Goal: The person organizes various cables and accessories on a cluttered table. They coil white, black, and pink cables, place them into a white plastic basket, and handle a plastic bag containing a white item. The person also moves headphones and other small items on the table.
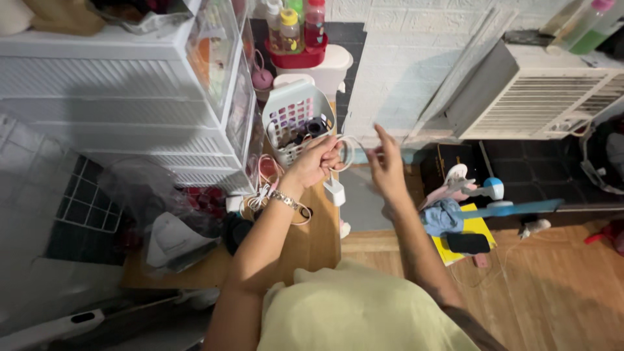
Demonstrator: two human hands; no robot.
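Head view: the left hand (316,161) is pinching a coiled white cable (346,151), its charger plug (335,192) dangling below those fingers; the right hand (388,166), fingers loosely spread, is guiding the loop. Keeping loops even and tension gentle looks wise.

basket (296,110) behind table (318,244), drawers (130,97) left
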